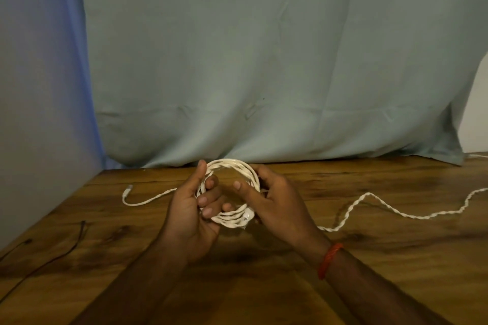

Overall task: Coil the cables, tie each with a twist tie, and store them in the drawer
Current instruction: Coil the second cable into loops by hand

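Wooden table [369, 258]; pale green cloth [264, 60] draped behind; wall [39, 87] left.

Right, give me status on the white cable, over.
Left hand and right hand both grip the white coil. Loose white tail trails right on table. No twist tie in view. Black cable at left, clear.

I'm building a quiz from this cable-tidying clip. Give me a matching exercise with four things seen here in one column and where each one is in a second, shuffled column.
Things
1. white coil
2. black cable
3. orange band
4. wavy white cable tail

Places
A. round the right wrist
B. trailing over the table toward the right
C. held between the left hand and the right hand
D. lying on the table at the far left

Pairs: 1-C, 2-D, 3-A, 4-B
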`<action>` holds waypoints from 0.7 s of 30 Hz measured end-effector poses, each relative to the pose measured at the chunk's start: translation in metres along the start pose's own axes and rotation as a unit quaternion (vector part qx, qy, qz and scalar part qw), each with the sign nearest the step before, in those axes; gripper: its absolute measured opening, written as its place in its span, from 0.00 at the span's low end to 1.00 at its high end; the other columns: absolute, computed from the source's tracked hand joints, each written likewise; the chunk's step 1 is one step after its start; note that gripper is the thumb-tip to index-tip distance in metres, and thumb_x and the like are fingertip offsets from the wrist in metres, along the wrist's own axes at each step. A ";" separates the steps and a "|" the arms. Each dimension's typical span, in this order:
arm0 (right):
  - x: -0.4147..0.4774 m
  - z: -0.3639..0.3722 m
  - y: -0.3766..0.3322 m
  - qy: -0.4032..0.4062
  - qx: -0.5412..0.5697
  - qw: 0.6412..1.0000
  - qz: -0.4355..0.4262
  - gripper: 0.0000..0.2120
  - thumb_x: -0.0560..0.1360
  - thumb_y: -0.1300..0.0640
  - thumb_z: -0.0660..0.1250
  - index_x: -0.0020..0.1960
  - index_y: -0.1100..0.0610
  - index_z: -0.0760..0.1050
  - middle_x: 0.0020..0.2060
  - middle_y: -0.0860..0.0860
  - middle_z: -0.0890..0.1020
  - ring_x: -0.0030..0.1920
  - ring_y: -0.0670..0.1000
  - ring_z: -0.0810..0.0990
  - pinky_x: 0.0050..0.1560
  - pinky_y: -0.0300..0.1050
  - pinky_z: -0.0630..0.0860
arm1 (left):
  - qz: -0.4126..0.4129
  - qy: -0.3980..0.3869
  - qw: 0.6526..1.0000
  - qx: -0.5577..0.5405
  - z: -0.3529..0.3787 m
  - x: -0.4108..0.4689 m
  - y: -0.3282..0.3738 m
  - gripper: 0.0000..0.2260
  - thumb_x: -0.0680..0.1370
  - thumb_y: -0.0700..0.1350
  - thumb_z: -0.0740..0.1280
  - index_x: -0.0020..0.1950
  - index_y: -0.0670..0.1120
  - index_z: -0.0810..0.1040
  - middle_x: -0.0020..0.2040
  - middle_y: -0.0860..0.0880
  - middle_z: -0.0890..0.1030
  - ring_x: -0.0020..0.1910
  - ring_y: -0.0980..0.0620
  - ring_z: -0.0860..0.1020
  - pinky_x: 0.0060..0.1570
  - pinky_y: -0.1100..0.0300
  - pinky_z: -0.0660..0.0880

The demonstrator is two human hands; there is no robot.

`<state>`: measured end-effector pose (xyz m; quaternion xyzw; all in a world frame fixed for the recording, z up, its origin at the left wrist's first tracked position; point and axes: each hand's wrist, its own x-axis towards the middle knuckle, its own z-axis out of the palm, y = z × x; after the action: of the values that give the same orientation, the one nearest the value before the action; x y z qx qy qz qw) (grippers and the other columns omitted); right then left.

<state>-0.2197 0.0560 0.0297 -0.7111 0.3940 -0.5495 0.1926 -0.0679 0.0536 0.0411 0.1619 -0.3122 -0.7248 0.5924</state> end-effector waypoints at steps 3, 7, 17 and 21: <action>-0.006 -0.006 0.005 0.017 -0.097 0.994 -0.050 0.05 0.81 0.51 0.65 0.47 0.44 0.75 0.35 0.39 0.80 0.37 0.39 0.79 0.37 0.33 0.68 | -0.016 -0.018 0.999 0.048 -0.003 -0.002 -0.006 0.20 0.77 0.55 0.63 0.28 0.46 0.67 0.19 0.51 0.61 0.17 0.54 0.61 0.28 0.60 0.72; -0.008 -0.013 0.007 0.009 -0.197 0.978 -0.074 0.06 0.83 0.49 0.60 0.48 0.42 0.68 0.35 0.43 0.79 0.40 0.47 0.80 0.38 0.44 0.68 | -0.030 -0.044 0.992 0.117 -0.005 -0.006 -0.009 0.16 0.74 0.51 0.65 0.30 0.43 0.71 0.23 0.46 0.69 0.22 0.49 0.72 0.31 0.58 0.75; -0.003 -0.022 -0.004 -0.094 -0.344 0.932 -0.064 0.11 0.84 0.46 0.53 0.64 0.47 0.63 0.47 0.57 0.81 0.50 0.62 0.79 0.42 0.52 0.67 | 0.019 -0.108 0.959 0.261 -0.023 -0.006 0.001 0.25 0.61 0.57 0.81 0.42 0.36 0.83 0.29 0.37 0.78 0.27 0.43 0.79 0.33 0.56 0.79; -0.003 -0.023 -0.009 -0.092 -0.374 0.921 -0.067 0.14 0.85 0.47 0.51 0.67 0.51 0.65 0.50 0.58 0.81 0.52 0.62 0.79 0.43 0.52 0.67 | 0.058 -0.062 0.950 0.300 -0.023 -0.006 -0.005 0.26 0.61 0.59 0.82 0.41 0.37 0.83 0.32 0.37 0.79 0.29 0.46 0.77 0.32 0.58 0.75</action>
<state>-0.2384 0.0670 0.0418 -0.8034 0.5030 -0.3061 -0.0889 -0.0566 0.0541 0.0196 0.2685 -0.5606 -0.5708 0.5365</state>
